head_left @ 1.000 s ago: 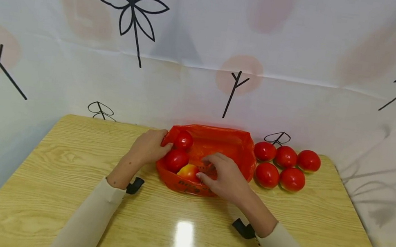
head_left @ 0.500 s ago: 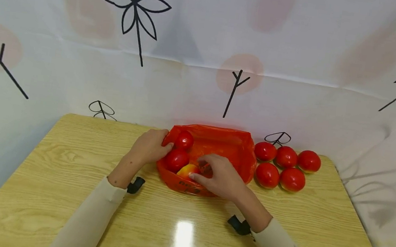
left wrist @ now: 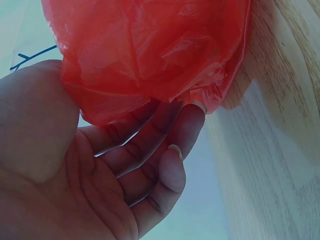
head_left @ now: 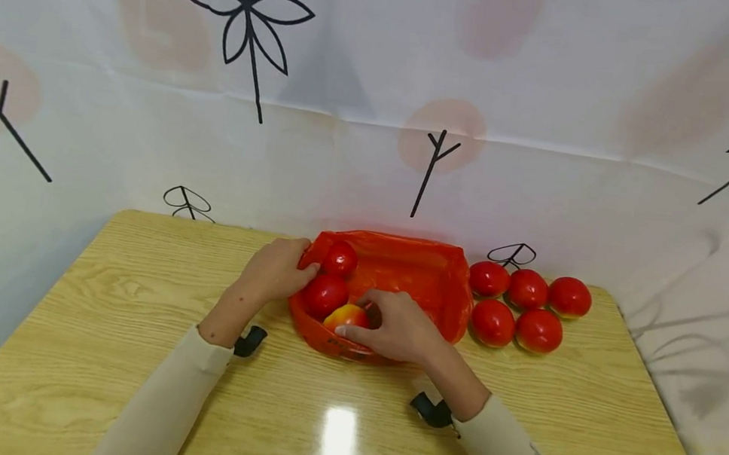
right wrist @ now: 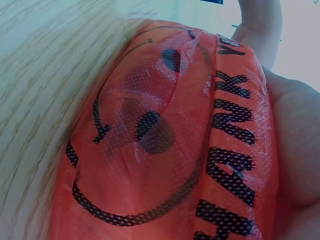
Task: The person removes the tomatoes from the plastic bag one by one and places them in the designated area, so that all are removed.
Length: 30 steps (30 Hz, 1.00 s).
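A red plastic bag lies open on the wooden table, its rim spread wide. My left hand grips the rim at the left end; in the left wrist view, fingers curl against the crumpled film. Inside, at the left, sit two glossy red round fruits: a far one and a nearer one. Beside the near wall is a red-and-yellow fruit. My right hand reaches over the near rim and holds this fruit, thumb on its front and fingers curved at its right, their tips hidden.
Several glossy red fruits stand in two rows right of the bag, at the table's back right. A printed white cloth hangs behind the table. Black printing marks the bag's near wall in the right wrist view.
My right hand has moved left and slightly nearer, its thumb passing across the front of the red-and-yellow fruit. The left hand stays on the rim.
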Tool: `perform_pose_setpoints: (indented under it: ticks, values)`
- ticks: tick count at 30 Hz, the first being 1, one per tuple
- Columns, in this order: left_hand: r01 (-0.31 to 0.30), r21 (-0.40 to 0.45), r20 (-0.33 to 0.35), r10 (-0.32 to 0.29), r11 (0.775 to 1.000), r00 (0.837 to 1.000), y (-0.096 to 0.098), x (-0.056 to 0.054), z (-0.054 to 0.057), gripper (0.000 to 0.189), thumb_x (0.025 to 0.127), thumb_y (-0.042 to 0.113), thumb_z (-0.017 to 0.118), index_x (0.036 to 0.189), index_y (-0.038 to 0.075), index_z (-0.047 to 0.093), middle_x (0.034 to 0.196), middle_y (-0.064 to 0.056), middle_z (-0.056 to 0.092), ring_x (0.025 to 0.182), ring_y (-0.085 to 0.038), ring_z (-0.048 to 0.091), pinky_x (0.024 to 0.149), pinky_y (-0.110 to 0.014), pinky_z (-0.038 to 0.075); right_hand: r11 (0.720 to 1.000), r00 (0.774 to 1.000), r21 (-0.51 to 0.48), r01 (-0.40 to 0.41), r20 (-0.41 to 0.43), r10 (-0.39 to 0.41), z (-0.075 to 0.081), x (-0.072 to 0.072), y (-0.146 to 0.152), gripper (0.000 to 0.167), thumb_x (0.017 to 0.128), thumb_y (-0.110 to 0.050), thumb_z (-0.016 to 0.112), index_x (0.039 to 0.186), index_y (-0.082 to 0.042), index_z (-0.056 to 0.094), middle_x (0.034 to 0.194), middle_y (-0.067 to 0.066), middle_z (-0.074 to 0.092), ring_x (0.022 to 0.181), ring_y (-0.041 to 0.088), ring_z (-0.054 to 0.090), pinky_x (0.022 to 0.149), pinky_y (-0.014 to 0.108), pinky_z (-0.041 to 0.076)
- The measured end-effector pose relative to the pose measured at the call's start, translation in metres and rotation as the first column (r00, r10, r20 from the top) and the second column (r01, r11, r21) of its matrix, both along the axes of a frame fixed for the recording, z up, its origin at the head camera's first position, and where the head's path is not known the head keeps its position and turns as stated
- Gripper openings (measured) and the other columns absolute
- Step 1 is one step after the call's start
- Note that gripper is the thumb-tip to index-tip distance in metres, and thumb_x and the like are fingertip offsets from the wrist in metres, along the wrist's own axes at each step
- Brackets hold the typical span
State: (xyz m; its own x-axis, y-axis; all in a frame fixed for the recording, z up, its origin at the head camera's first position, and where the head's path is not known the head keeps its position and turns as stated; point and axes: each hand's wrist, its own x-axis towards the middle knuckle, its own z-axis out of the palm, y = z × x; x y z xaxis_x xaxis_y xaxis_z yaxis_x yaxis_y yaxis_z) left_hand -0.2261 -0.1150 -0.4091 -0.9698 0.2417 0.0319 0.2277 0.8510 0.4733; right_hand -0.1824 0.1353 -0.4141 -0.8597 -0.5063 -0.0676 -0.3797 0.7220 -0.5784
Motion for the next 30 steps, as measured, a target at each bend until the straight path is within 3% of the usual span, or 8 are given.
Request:
perform_pose_setpoints:
  ticks: [14,21,30]
  values:
    - [0.001,0.013,0.007,-0.001,1.000,1.000,-0.0005,-0.0013,-0.0011,0.026,0.101,0.025,0.067,0.117,0.004,0.069,0.090,-0.006,0.069,0.078,-0.023,0.063,0.071,-0.035,0.059,0.998,0.999,-0.057,-0.021,0.023,0.022,-0.0013,-0.0014,0.0010,0.049,0.085,-0.041,0.089,0.123,-0.017,0.068,0.110,-0.004,0.073,0.099,0.016,0.066,0.086,0.032,0.059]
    - [0.001,0.019,-0.002,-0.001,1.000,1.000,-0.0008,-0.0024,-0.0031,0.027,0.101,0.025,0.067,0.118,0.004,0.069,0.092,-0.006,0.071,0.079,-0.024,0.063,0.073,-0.036,0.059,0.996,0.999,-0.081,-0.032,-0.012,0.031,-0.0021,-0.0026,0.0029,0.051,0.081,-0.035,0.091,0.121,-0.017,0.065,0.109,-0.007,0.069,0.098,0.013,0.063,0.088,0.033,0.057]
    - [-0.002,0.004,-0.002,0.002,1.000,1.000,-0.0011,-0.0009,-0.0027,0.026,0.101,0.025,0.067,0.116,0.003,0.068,0.087,-0.006,0.068,0.078,-0.024,0.062,0.069,-0.035,0.056,0.992,0.998,-0.126,0.018,-0.060,-0.026,0.0004,0.0002,0.0059,0.054,0.079,-0.028,0.091,0.122,-0.013,0.062,0.116,0.000,0.065,0.105,0.019,0.061,0.091,0.037,0.057]
